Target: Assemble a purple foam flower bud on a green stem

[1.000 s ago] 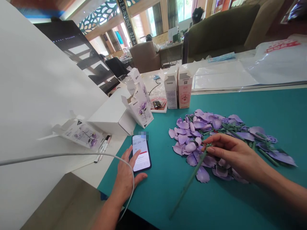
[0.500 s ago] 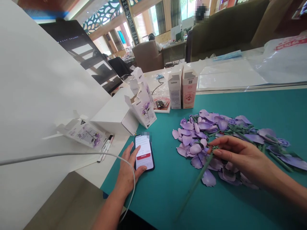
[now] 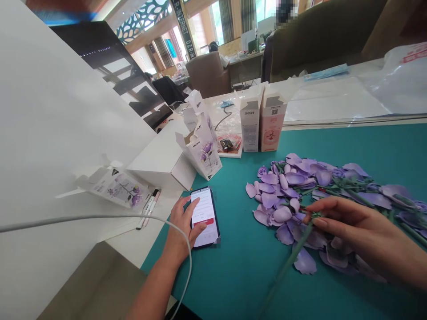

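Observation:
Over a phone (image 3: pixel 205 231) lying on the green mat (image 3: pixel 233 275), my left hand (image 3: pixel 182 226) rests with its fingers spread across the left side of the screen, which shows text and a red bar. A green stem (image 3: pixel 290 262) slants toward the mat's front edge, its top end pinched between the thumb and fingers of my right hand (image 3: pixel 353 222). Beneath and behind that hand lies a pile of purple petals (image 3: pixel 267 200) with green stem pieces among them.
Open flower-print boxes (image 3: pixel 208 155) stand beside a white box (image 3: pixel 167 171) at the mat's back left. Two more boxes (image 3: pixel 271 129) stand behind. Markers (image 3: pixel 151 206) lie at the left. A white cable (image 3: pixel 133 216) crosses over my left wrist. Clear plastic (image 3: pixel 393 84) lies at the back right.
The view has shifted slightly, so most things sit further right. The phone's screen content looks slightly different. My right hand still pinches the stem, and my left hand stays at the phone.

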